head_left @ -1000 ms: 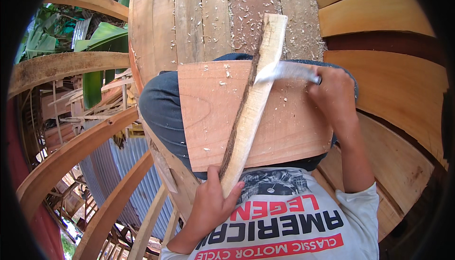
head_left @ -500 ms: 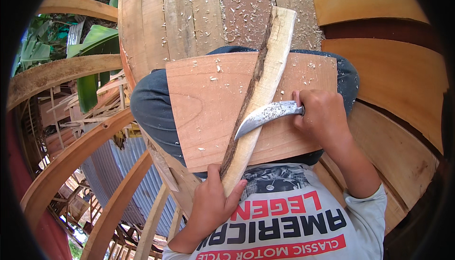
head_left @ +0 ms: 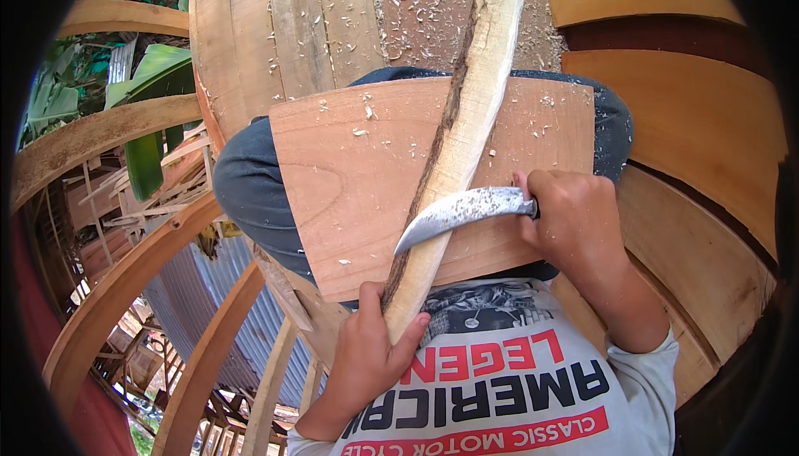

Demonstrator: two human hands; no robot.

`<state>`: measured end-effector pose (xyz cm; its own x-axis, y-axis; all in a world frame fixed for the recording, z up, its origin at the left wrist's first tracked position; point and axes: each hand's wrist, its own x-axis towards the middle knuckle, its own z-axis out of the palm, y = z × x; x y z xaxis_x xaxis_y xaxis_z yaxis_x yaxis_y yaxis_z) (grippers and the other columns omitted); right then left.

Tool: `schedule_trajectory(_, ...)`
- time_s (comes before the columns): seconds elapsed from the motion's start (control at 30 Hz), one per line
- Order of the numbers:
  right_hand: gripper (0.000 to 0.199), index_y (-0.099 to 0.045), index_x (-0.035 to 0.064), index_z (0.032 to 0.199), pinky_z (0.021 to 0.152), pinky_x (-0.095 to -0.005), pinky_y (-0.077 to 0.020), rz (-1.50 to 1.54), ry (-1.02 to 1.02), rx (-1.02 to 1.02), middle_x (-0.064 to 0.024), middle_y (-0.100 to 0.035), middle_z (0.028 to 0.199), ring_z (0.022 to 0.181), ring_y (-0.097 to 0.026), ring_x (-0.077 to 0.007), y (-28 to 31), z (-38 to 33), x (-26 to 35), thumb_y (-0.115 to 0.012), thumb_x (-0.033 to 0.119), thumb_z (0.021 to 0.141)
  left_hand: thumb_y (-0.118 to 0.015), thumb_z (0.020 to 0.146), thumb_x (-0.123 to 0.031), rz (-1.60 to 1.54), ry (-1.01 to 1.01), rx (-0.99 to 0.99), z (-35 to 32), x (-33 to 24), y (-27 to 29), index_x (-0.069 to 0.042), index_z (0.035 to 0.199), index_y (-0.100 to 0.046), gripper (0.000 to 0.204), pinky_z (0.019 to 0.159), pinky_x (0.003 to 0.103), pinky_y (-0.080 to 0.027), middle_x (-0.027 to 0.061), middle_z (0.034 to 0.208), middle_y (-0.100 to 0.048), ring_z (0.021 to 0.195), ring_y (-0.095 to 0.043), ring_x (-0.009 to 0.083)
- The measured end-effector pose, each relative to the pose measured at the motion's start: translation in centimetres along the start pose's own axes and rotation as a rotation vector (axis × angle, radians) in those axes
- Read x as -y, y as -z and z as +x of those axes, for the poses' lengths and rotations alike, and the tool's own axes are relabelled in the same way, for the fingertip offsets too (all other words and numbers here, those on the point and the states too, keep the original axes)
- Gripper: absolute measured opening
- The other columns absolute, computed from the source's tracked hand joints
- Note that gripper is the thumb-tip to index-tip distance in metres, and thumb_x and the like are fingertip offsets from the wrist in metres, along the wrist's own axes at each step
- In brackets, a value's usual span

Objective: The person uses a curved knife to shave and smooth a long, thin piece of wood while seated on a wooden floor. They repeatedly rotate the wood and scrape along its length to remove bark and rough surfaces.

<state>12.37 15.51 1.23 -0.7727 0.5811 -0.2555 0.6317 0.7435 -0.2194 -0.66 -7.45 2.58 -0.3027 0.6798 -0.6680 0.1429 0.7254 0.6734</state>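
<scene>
A long strip of pale wood (head_left: 472,115) with dark bark along its left edge lies slantwise over a flat reddish board (head_left: 349,173) on my lap. My left hand (head_left: 376,356) grips the near end of the strip, thumb on one side and fingers on the other. In my right hand (head_left: 574,210) is a knife, its handle wrapped in my closed fingers and mostly hidden. The curved, speckled steel blade of the knife (head_left: 466,210) lies across the strip, its tip reaching past the bark edge.
Wood shavings are scattered over the plank floor (head_left: 308,32) ahead and on the board. Curved wooden ribs (head_left: 125,281) rise at the left, with corrugated metal sheets (head_left: 241,314) and leaves (head_left: 158,73) beyond. Wide curved planks (head_left: 666,106) form the right side.
The knife blade has slid a little toward me and left along the strip. The wood strip and board appear shifted slightly left in view. Both hands keep their hold.
</scene>
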Motion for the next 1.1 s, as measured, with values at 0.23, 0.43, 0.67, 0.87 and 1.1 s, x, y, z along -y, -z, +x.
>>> schedule_trajectory(0.23,0.019,-0.065,0.0031,0.068,0.054,-0.0422,-0.0486,-0.085,-0.033,-0.019,-0.0178,-0.06,0.061,0.057,-0.062,-0.033,-0.1,1.9,-1.7,-0.062,0.018,0.08,-0.066,0.086,-0.028,-0.009,0.006,-0.023,0.2,-0.4,-0.3,0.005,0.103,-0.041,0.045,0.053,0.046,-0.048,0.0282,0.067,-0.058,0.064,-0.062,0.0461)
schedule_trajectory(0.43,0.02,-0.067,-0.0035,0.077,0.059,-0.0444,-0.0494,-0.157,-0.531,-0.139,-0.0262,-0.06,0.068,0.064,-0.063,-0.0393,2.9,5.2,-8.8,-0.059,0.014,0.077,-0.067,0.085,-0.029,0.02,-0.007,0.021,-0.5,0.4,0.5,0.005,0.104,-0.041,0.046,0.054,0.046,-0.048,0.0283,0.067,-0.058,0.065,-0.063,0.045)
schedule_trajectory(0.67,0.019,-0.065,0.0025,0.067,0.056,-0.0391,-0.0489,0.037,-0.101,0.079,-0.0178,-0.06,0.061,0.058,-0.062,-0.0328,0.3,-0.1,0.2,-0.064,0.018,0.077,-0.065,0.087,-0.03,-0.067,0.053,0.056,0.6,0.0,0.3,0.003,0.101,-0.039,0.044,0.054,0.042,-0.047,0.026,0.067,-0.057,0.064,-0.063,0.0426)
schedule_trajectory(0.87,0.024,-0.064,0.0047,0.064,0.053,-0.0389,-0.0479,-0.051,-0.077,-0.122,-0.0165,-0.059,0.057,0.054,-0.06,-0.0337,-1.3,1.5,-0.8,-0.064,0.021,0.082,-0.065,0.088,-0.028,-0.073,0.061,0.069,0.6,-0.4,0.7,0.004,0.102,-0.039,0.043,0.052,0.041,-0.047,0.025,0.064,-0.057,0.063,-0.064,0.0407)
schedule_trajectory(1.1,0.022,-0.065,-0.0012,0.072,0.055,-0.0434,-0.0449,-0.096,-0.178,-0.194,-0.0219,-0.058,0.063,0.06,-0.059,-0.038,-1.3,2.7,-2.7,-0.061,0.017,0.083,-0.061,0.088,-0.027,-0.208,0.204,0.096,0.4,-1.0,0.8,0.0,0.102,-0.042,0.037,0.069,0.035,-0.044,0.0173,0.079,-0.054,0.074,-0.055,0.0253)
